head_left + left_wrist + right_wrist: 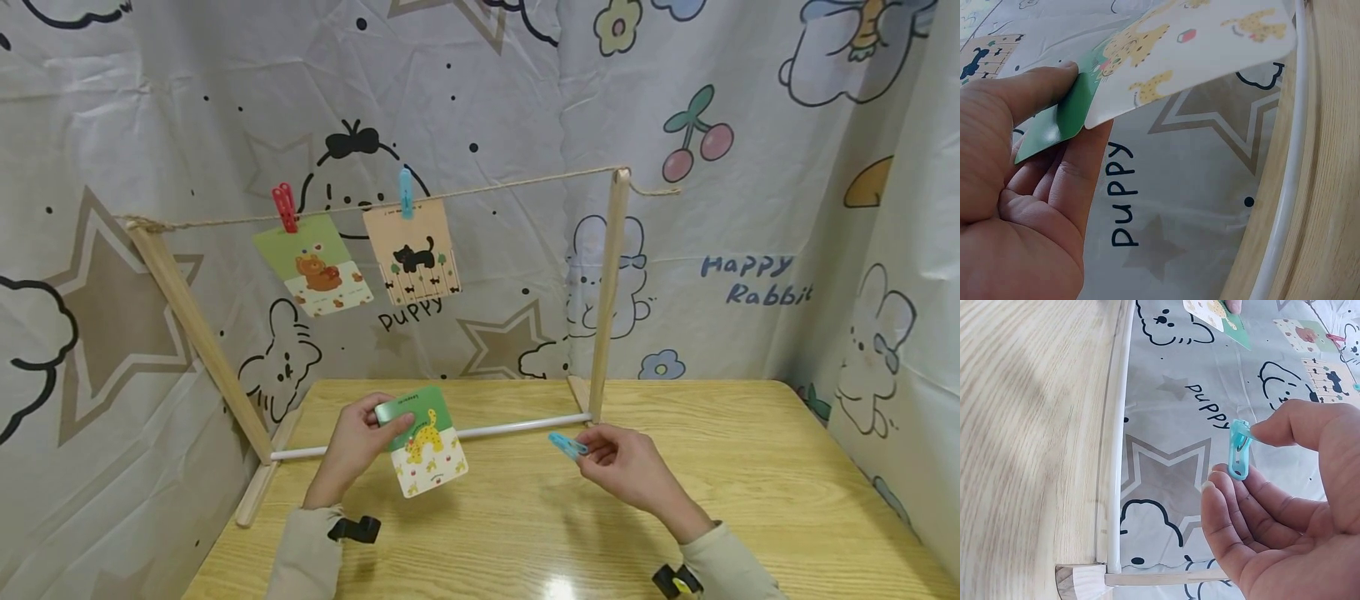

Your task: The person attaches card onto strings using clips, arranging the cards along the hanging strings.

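Observation:
In the head view my left hand [358,446] pinches a green and white card [429,450] with a yellow spotted cat on it, thumb across its green part. The left wrist view shows the thumb on the front of the card [1147,69] and fingers behind. Over the table to the right, my right hand [626,467] holds a light blue clothespin [567,446] between thumb and fingers. A twine line [517,181] carries a bear card [315,267] under a red clothespin [284,207] and a black-cat card [414,254] under a blue clothespin [406,193].
The twine runs between two wooden posts, a leaning left post [202,342] and an upright right post [609,300]. Low between them lies a white rod [525,425]. The frame stands on a wooden table [750,483], with a printed curtain [487,100] behind it.

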`<state>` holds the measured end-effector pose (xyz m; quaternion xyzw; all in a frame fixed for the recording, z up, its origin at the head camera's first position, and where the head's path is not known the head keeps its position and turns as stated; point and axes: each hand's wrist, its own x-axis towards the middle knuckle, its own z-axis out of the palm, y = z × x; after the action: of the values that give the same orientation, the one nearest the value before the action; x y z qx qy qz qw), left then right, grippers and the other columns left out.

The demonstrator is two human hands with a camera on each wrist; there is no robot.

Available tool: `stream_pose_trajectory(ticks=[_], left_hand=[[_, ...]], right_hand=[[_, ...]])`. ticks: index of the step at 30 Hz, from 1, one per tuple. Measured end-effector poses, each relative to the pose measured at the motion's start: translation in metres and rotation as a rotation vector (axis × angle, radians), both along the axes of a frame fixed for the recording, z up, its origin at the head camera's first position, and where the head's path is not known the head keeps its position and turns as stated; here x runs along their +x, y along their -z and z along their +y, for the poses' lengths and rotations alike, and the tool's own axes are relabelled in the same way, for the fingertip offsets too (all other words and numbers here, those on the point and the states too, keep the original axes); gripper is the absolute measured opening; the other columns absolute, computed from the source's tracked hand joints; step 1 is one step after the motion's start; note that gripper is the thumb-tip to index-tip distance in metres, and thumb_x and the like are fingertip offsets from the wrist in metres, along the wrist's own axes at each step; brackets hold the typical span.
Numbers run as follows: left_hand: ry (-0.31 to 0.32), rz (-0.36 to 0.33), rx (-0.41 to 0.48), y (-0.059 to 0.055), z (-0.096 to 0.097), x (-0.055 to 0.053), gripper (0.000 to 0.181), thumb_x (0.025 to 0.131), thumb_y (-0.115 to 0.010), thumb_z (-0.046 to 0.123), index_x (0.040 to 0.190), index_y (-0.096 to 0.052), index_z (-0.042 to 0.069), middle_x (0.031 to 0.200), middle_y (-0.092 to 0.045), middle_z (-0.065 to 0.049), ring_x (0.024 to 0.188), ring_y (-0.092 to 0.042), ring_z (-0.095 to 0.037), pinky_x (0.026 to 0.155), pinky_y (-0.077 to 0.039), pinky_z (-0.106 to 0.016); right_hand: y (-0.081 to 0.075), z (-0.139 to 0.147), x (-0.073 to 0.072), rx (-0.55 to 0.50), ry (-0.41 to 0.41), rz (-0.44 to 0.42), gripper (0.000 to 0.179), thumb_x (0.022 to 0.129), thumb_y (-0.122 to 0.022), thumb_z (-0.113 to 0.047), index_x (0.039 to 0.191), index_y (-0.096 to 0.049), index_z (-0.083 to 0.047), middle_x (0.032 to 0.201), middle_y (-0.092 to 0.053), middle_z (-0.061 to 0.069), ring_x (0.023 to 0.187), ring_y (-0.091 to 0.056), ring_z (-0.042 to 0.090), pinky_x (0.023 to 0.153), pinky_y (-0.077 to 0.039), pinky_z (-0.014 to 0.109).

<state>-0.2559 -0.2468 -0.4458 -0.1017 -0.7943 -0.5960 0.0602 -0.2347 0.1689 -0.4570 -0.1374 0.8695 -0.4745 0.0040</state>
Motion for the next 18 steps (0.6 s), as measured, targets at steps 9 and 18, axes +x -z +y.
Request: stream_pose_trajectory(ticks=[9, 18], left_hand=[[-0.03, -0.009, 0.05, -0.0021, 0.0044, 0.0006, 0.044, 0.091, -0.083, 0.028, 0.115, -0.067, -0.005, 0.1, -0.072, -0.031, 0.078, -0.073, -0.021, 0.067, -0.062, -0.037], [-0.033, 0.014, 0.063, -0.0039, 0.0075, 0.0015, 0.04, 0.089, -0.084, 0.029, 0.113, -0.07, -0.001, 0.095, -0.074, -0.022, 0.08, -0.074, -0.025, 0.066, -0.061, -0.032]], right_hand=[[-0.0011, 0.0001, 0.0, -0.009, -0.001, 0.019, 0.019, 0.089, -0.078, -0.014, 0.107, -0.074, -0.009, 0.09, -0.071, -0.001, 0.081, -0.068, 0.017, 0.07, -0.057, 0.027], [-0.0055, 0.0012, 0.0021, -0.004, 0.005, 0.051, 0.018, 0.09, -0.077, -0.014, 0.107, -0.074, -0.009, 0.09, -0.071, -0.001, 0.08, -0.067, 0.016, 0.07, -0.057, 0.027]])
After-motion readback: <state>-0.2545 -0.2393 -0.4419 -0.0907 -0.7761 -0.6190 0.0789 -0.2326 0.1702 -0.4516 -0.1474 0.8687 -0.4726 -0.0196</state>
